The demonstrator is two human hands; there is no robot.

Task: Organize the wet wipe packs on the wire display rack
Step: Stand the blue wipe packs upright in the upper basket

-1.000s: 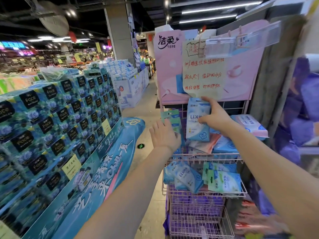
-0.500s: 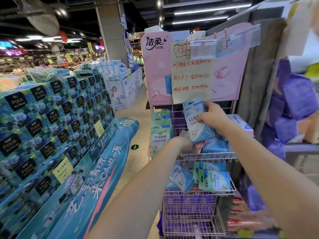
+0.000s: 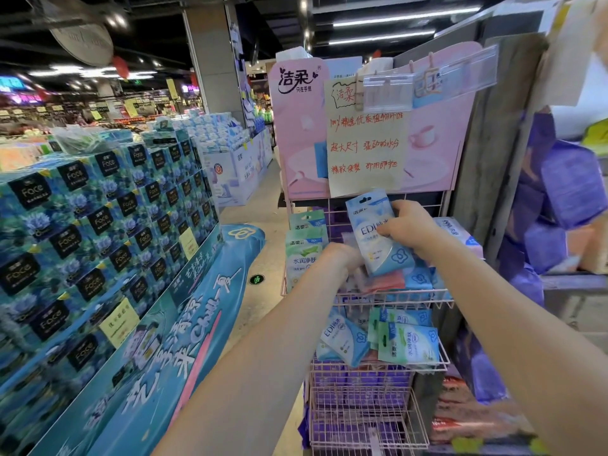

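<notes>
A pink wire display rack (image 3: 394,296) stands in front of me with several baskets. My right hand (image 3: 408,228) grips a light blue EDI wet wipe pack (image 3: 371,232), held upright over the top basket. My left hand (image 3: 339,260) reaches down into that basket among the packs, and its fingers are hidden. Green wet wipe packs (image 3: 304,245) stand upright at the basket's left end. A pink pack (image 3: 385,281) and blue ones lie loose under the held pack. The second basket holds a blue EDI pack (image 3: 343,337) and green packs (image 3: 408,343), leaning forward.
A pink brand board (image 3: 302,126) with a handwritten note (image 3: 365,143) tops the rack. Purple packs (image 3: 358,380) fill the lower baskets. Stacked blue tissue boxes (image 3: 98,225) line the left. A shelf of purple packages (image 3: 566,192) stands close on the right. The aisle floor (image 3: 263,205) runs between.
My left hand has dropped from above the top basket down into it, beside the green packs. My right hand keeps hold of the blue pack at about the same spot.
</notes>
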